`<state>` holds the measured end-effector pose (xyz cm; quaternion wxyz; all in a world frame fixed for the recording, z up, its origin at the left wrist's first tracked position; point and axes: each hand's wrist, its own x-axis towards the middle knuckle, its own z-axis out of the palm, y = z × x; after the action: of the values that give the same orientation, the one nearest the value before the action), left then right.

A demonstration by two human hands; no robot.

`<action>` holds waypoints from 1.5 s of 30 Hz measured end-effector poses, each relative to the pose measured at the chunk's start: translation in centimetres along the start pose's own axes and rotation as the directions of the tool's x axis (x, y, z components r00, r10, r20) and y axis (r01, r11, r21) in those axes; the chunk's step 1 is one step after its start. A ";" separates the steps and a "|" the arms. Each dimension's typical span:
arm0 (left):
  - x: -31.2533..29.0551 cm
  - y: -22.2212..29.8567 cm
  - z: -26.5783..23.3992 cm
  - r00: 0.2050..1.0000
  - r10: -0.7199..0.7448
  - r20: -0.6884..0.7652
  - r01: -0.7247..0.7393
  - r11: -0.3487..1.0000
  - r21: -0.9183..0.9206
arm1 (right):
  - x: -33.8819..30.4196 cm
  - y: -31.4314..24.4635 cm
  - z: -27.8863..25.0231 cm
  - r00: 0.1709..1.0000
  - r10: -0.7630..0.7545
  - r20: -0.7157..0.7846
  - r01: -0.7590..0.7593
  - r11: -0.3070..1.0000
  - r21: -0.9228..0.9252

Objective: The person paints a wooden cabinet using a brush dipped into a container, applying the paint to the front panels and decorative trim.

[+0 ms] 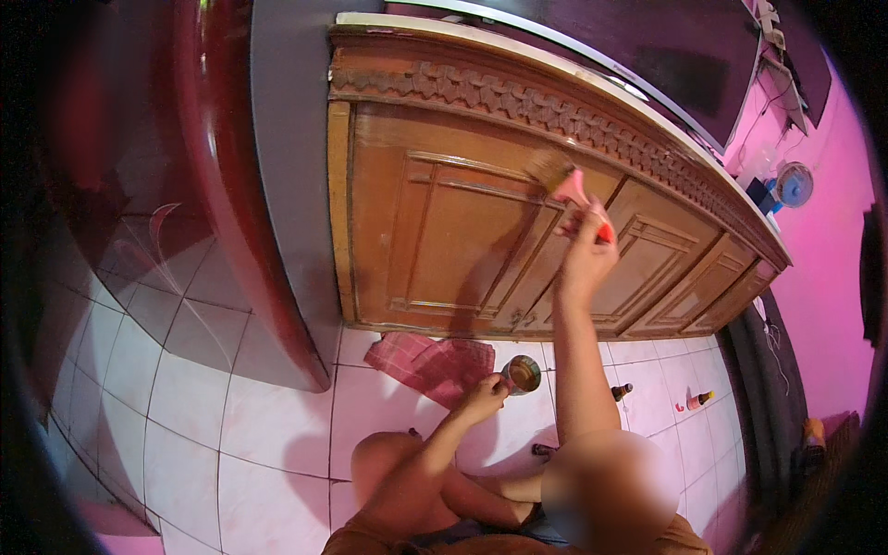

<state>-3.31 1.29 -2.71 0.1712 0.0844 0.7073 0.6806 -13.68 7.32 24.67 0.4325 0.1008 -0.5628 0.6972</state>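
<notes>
My right hand (589, 242) is closed around the handle of a flat paintbrush (572, 188), pink and red with pale brown bristles. Its bristles reach the upper part of a brown wooden cabinet (462, 231), just below the carved band; whether they touch cannot be made out. Lower down, my left hand (483, 400) grips a small metal cup (524, 374) by its side, and brownish liquid shows inside. Beside that hand, a red checked cloth (430, 363) lies on the floor against the cabinet's base.
Small bottles (622, 392) stand or lie on the white tiles to the right, with a red bit (680, 407) near one. A large flat screen (666, 60) and a small fan (794, 185) are above the cabinet. Glossy dark red furniture (213, 139) rises at left.
</notes>
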 end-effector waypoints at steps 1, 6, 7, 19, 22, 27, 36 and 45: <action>-0.1 0.0 0.0 0.999 0.039 -0.006 -0.039 0.999 -0.003 | 0.6 0.3 -1.7 0.997 -0.064 -0.032 0.062 0.997 -0.054; -0.8 0.7 -0.6 1.000 0.008 -0.013 -0.007 0.998 0.065 | 2.0 -0.6 -6.8 0.963 -0.263 -0.060 0.215 0.882 -0.419; -0.9 1.0 -0.5 1.000 -0.022 -0.015 0.023 0.999 0.047 | 2.1 -0.6 -7.1 0.961 -0.269 -0.066 0.217 0.879 -0.425; 0.2 -1.3 -1.0 1.000 -0.003 -0.013 0.004 0.998 0.063 | -4.6 -1.6 5.7 0.868 -0.340 0.363 0.447 0.853 -0.271; 0.2 -1.5 -0.7 0.999 0.024 -0.042 -0.023 1.000 0.019 | -5.1 -2.0 6.9 0.839 -0.362 0.407 0.446 0.886 -0.131; 0.0 -2.0 -1.3 0.998 -0.028 -0.049 0.028 1.000 0.002 | -1.8 -0.3 2.7 0.898 -0.271 0.346 0.363 0.900 -0.239; 0.0 0.1 -0.7 1.000 -0.021 0.003 0.021 0.999 0.038 | 3.6 -2.1 -9.6 0.933 -0.289 0.212 0.357 0.690 -0.630; 0.1 -1.8 -1.3 0.999 -0.034 -0.025 0.036 0.997 0.073 | -4.1 -1.8 0.4 0.700 -0.250 0.669 0.626 0.666 -0.407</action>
<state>-3.70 0.03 -4.50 0.1717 0.0702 0.7351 0.6521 -10.04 4.91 23.55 0.4179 0.2948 -0.8114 0.2829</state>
